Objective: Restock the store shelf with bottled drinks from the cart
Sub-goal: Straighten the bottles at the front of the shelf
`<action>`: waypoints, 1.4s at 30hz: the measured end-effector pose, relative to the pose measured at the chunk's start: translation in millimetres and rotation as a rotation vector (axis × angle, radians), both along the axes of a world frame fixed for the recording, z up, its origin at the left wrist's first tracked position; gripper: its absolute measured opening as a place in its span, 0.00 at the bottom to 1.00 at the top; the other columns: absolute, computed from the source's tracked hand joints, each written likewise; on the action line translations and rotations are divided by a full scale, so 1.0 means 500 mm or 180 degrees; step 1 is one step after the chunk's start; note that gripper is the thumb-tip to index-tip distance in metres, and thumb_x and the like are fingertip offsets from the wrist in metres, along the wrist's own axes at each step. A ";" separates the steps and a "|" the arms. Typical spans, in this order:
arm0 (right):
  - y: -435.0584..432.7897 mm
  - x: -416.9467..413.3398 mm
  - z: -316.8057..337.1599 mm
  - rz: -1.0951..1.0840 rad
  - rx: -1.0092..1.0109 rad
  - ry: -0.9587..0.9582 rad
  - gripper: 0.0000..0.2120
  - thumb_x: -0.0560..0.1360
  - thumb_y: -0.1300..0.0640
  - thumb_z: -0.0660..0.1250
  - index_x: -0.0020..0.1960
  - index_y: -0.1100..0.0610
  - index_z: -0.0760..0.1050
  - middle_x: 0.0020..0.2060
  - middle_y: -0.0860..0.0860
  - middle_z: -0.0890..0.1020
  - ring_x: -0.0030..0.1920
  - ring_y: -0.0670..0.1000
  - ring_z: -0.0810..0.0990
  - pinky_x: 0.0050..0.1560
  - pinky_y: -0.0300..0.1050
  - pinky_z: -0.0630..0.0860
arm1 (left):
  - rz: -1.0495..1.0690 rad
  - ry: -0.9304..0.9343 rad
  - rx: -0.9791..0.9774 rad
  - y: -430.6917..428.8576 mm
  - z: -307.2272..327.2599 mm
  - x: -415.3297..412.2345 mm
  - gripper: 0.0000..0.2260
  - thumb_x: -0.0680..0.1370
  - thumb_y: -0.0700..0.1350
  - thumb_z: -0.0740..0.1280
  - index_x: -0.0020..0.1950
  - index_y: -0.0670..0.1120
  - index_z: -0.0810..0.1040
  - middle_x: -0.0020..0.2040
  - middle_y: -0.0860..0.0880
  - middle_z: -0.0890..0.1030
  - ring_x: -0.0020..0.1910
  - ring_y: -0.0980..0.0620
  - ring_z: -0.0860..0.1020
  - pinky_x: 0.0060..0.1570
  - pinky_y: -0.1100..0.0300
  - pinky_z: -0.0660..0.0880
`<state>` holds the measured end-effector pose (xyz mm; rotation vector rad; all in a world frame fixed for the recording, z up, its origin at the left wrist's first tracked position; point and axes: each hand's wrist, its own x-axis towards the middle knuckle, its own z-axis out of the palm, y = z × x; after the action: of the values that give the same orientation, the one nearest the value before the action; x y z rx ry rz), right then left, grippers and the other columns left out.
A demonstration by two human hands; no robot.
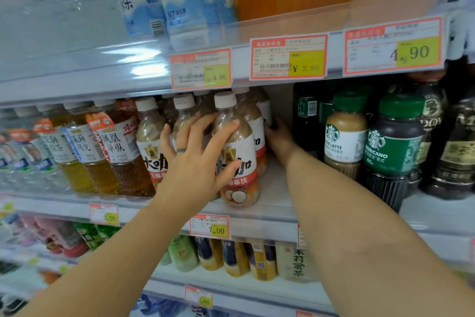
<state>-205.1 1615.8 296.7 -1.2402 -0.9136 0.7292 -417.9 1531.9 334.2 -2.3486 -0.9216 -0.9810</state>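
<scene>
At centre frame, on the middle shelf, the left hand's fingers (230, 125) are splayed wide and nearly straight. The forefinger lies across the shoulder of the front latte bottle (237, 152) and the thumb sits on its label. The other fingers fan left over the neighbouring latte bottle (183, 121). This reads as pressing or steadying rather than a closed hold, since no finger wraps right round either bottle. The left hand (195, 162) shows its back to the camera, a ring on one finger, and its forearm runs down to the lower left of the frame.

Just right of that row, the right hand (279, 138) reaches deeper into the shelf beside the rear latte bottles (257, 121). Its fingertips are hidden behind them, so whether they hold anything cannot be told. Its arm comes in from the lower right.

The latte bottles stand upright, long axis vertical, caps just under the price rail. The front one is at the shelf lip (277, 207), touching the left palm side. The left hand is therefore the nearer to it, with the bottle to the right of its fingers. A bare strip of shelf lies between this row and the Starbucks bottles (345, 134) at right. Any sliding or straightening probably depends on that gap, with the right hand bracing the row from that side.

Tea bottles (115, 147) crowd the left. The cart is not in view.
</scene>
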 end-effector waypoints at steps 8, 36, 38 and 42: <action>-0.041 -0.020 0.029 0.0213 -0.0613 -0.0102 0.36 0.73 0.29 0.47 0.67 0.53 0.71 0.65 0.55 0.75 0.65 0.54 0.72 0.60 0.43 0.67 | 0.0043 -0.0027 -0.0036 -0.010 -0.002 0.001 0.23 0.75 0.57 0.56 0.69 0.53 0.62 0.66 0.41 0.70 0.69 0.40 0.64 0.65 0.31 0.52; -0.282 -0.188 0.020 0.0123 -0.0112 -0.1634 0.35 0.71 0.54 0.71 0.72 0.47 0.57 0.58 0.39 0.70 0.59 0.39 0.70 0.53 0.29 0.66 | 0.0229 -0.0663 -0.0958 0.034 -0.085 -0.099 0.36 0.73 0.61 0.64 0.75 0.59 0.48 0.75 0.49 0.43 0.73 0.44 0.38 0.65 0.30 0.46; -0.288 -0.196 0.026 0.0163 -0.0112 -0.1643 0.34 0.72 0.55 0.70 0.73 0.47 0.56 0.59 0.39 0.70 0.59 0.38 0.69 0.48 0.22 0.66 | 0.0162 -0.0725 -0.0940 0.023 -0.082 -0.097 0.35 0.73 0.60 0.66 0.75 0.58 0.51 0.74 0.49 0.45 0.73 0.43 0.41 0.65 0.29 0.47; -0.333 -0.205 0.038 -0.0143 0.0143 -0.1862 0.33 0.72 0.50 0.70 0.69 0.39 0.55 0.61 0.30 0.65 0.60 0.27 0.64 0.55 0.19 0.61 | -0.0528 -0.0822 -0.0335 -0.024 -0.077 -0.079 0.26 0.74 0.55 0.64 0.70 0.53 0.61 0.71 0.45 0.55 0.71 0.41 0.54 0.66 0.35 0.54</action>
<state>-307.8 1449.5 315.6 -1.4577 -1.3611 0.3023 -457.4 1519.8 295.6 -2.4566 -0.9018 -1.3580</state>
